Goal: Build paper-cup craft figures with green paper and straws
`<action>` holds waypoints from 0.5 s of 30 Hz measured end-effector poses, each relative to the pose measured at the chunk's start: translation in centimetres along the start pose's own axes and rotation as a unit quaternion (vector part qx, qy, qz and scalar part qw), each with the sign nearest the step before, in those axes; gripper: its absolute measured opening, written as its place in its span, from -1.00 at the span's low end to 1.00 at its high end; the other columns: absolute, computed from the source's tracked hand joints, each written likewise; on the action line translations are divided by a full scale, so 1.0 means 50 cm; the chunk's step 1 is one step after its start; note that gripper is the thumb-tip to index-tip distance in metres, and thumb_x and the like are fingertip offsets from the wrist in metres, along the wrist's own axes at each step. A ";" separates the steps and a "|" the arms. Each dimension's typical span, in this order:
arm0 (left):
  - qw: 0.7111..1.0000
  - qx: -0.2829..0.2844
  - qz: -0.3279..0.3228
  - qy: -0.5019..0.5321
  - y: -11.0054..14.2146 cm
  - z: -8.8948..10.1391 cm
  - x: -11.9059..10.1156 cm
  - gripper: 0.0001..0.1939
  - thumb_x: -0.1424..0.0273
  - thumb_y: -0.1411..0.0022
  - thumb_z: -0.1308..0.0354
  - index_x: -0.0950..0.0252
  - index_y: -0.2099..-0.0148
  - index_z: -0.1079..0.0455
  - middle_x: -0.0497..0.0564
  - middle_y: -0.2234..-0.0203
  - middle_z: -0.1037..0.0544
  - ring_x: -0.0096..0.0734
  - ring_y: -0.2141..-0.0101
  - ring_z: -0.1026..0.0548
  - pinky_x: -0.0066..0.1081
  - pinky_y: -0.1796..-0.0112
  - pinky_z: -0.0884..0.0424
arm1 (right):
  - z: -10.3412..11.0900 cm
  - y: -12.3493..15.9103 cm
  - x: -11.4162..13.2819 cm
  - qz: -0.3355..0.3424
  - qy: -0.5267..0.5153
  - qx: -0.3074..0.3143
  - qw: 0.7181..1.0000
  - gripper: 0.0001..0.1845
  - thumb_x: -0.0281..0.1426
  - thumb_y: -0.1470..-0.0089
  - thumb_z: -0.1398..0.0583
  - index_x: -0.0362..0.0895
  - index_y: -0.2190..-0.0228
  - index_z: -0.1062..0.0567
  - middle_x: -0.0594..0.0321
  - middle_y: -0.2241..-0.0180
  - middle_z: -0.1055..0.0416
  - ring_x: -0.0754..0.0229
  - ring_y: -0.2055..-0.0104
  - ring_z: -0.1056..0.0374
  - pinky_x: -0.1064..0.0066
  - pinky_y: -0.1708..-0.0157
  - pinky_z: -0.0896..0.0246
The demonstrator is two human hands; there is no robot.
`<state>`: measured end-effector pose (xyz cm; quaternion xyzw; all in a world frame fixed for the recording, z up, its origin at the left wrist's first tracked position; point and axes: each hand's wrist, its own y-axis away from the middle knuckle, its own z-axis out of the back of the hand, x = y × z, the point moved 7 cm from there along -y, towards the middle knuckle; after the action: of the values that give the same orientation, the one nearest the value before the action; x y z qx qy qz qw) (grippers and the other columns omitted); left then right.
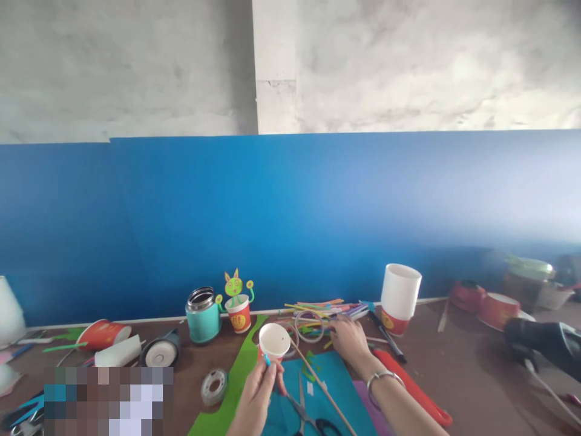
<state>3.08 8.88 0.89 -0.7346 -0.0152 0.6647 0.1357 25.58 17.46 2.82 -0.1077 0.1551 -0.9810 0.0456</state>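
My left hand (255, 393) is closed, thumb and finger pinching a small blue piece (266, 360) at the near side of a white and red paper cup (275, 340). Whether these fingers also grip the cup is hidden. My right hand (350, 342), with a bangle at the wrist, reaches down over a pile of coloured sticks and pens (313, 313); its fingers are apart, their tips partly hidden. Between my hands, scissors (303, 412) and a thin wooden stick (324, 389) lie on blue paper (338, 372).
Behind stand a decorated cat cup (238, 315), a turquoise jar (203, 321) and stacked white cups (400, 293). A tape roll (214, 387) lies on the left, by green paper (236, 381). Right are a red-handled tool (415, 390) and a black device (544, 342). A blue panel (295, 212) backs the table.
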 end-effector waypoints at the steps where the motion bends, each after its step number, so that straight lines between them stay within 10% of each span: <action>1: 1.000 -0.008 0.004 0.008 -0.001 0.004 0.008 -0.53 -0.06 -0.15 -0.05 0.30 0.39 -0.32 -0.14 0.67 -0.28 -0.50 0.57 -0.29 -0.50 0.45 -0.27 | -0.003 -0.002 0.005 0.009 0.003 0.004 1.000 -0.77 -0.58 0.08 -0.10 -0.16 0.47 -0.56 0.02 0.26 -0.50 -0.06 0.08 -0.34 0.25 0.15 -0.06; 6: 0.999 -0.022 0.034 -0.021 -0.005 0.019 0.049 -0.51 -0.07 -0.01 -0.18 0.31 0.38 -0.36 -0.21 0.69 -0.17 -0.67 0.71 -0.01 -0.57 0.67 0.00 | 0.015 0.002 0.048 0.043 -0.007 -0.008 0.999 -0.75 -0.59 0.07 -0.09 -0.19 0.36 -0.53 0.01 0.24 -0.50 -0.02 0.06 -0.31 0.24 0.07 0.00; 15: 0.996 -0.072 0.021 -0.048 -0.012 0.027 0.027 -0.53 -0.03 0.06 -0.23 0.35 0.47 -0.47 -0.06 0.66 -0.40 -0.53 0.63 -0.30 -0.55 0.61 -0.18 | 0.127 0.008 0.063 -0.010 -0.106 -0.023 0.994 -0.76 -0.52 0.13 -0.13 -0.11 0.44 -0.58 0.15 0.39 -0.56 0.06 0.26 -0.43 0.35 0.24 -0.16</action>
<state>2.03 9.96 -0.42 -0.7097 -0.0543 0.6991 0.0676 23.99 14.83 9.22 -0.2141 0.1708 -0.9605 0.0493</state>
